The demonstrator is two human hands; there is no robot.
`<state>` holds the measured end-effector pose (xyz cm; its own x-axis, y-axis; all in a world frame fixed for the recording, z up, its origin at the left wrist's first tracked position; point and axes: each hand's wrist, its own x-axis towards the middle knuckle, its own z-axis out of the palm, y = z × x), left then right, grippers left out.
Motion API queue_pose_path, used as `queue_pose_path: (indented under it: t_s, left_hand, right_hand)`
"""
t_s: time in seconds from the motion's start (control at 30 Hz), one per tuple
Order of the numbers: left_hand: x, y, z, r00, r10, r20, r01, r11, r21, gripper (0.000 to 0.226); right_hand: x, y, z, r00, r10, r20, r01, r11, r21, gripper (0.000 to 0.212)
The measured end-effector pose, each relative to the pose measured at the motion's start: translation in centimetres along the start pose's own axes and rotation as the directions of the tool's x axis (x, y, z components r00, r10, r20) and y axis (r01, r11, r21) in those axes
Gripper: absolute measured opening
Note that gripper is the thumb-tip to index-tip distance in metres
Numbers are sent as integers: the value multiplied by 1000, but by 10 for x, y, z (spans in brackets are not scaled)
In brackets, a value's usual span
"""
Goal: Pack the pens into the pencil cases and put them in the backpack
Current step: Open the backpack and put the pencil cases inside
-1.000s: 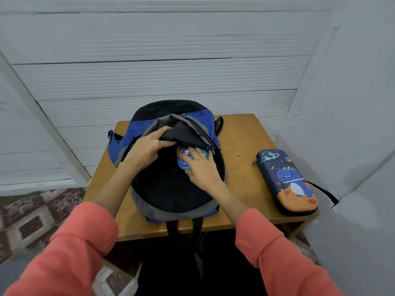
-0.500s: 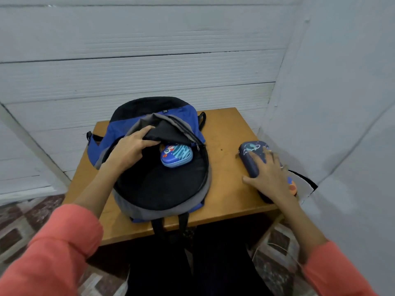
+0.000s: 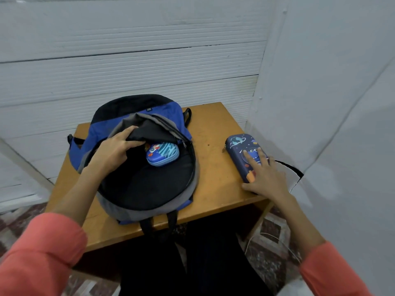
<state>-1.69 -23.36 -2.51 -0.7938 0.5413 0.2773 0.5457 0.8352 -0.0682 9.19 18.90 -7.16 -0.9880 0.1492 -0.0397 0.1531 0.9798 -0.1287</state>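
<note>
Navy pencil case (image 3: pixel 245 154), the one printed with planets and a little monster: where is it?

Right under the right hand (image 3: pixel 265 178), flat on the desk (image 3: pixel 213 178). Its far end sticks out past the fingertips.

Is that hand gripping it?

No. The fingers (image 3: pixel 259 154) lie spread and fairly straight across the closed lid. The thumb rests by the case's near corner, and nothing is curled round the case.

And the other one?

The light blue pencil case (image 3: pixel 162 153) sits inside the backpack (image 3: pixel 166 112), just to the right of the left hand (image 3: pixel 115 150). Its far end is tucked beneath the raised black flap (image 3: pixel 149 133), so only part of it shows.

What is the left hand doing?

It pinches that flap, index finger on top and thumb beneath, and holds the mouth of the bag open. The zip runs round the opening on the side away from that hand.

How does the backpack lie?

It lies flat on the desk between the two hands. It is blue and black with grey trim, and its black lining faces up. Its straps hang over the desk edge toward the person. It is well apart from the navy case, with bare wood between them.

What is further out?

Coral sleeves (image 3: pixel 42 253) cover both arms up from the forearms. White ribbed wall panels (image 3: pixel 128 71) stand beyond the left hand and the desk, and a plain pale wall rises to the right of the right hand. A patterned tiled floor (image 3: pixel 19 216) shows below.
</note>
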Motion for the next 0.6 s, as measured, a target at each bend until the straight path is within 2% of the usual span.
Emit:
queue_pose_path:
  t_s: [0.23,0.4,0.6]
  left_hand:
    - [-2,1,0,1000,-12,2,12,1000,-8,70]
    - [-1,1,-2,1000,-14,12,14,1000,-3,73]
    - [-1,-1,-2,1000,-5,1,5,1000,-23,76]
  right_hand:
    - [-5,-6,5,995,47,-91,-42,997,57,90]
    - [-9,-15,6,989,85,-122,-65,984,163,87]
    - [-20,-48,0,993,-17,-116,43,975,218,86]
